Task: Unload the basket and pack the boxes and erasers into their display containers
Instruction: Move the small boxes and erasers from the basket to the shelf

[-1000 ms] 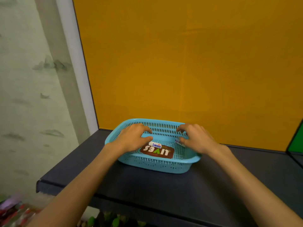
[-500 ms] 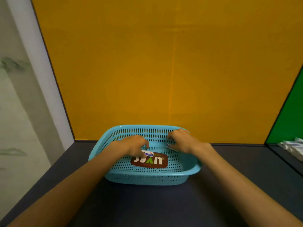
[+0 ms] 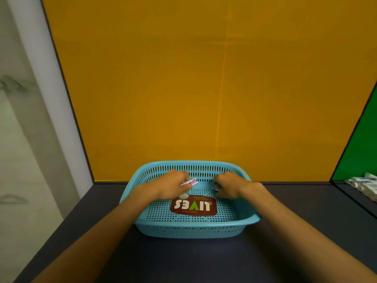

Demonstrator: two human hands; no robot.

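Two hands inside blue basket (image 3: 191, 227): left hand (image 3: 173, 184) pinches small white eraser (image 3: 190, 182), right hand (image 3: 229, 185) grips dark-labelled eraser (image 3: 216, 187).

above basket (image 3: 191, 231) – open | behind – yellow wall (image 3: 204, 88) blocks | front table (image 3: 183, 260) – bare

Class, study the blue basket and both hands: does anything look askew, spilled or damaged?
Nothing stands out. The blue basket sits level and intact, its label reading upside down from here. Each hand, left and right, holds a small eraser.
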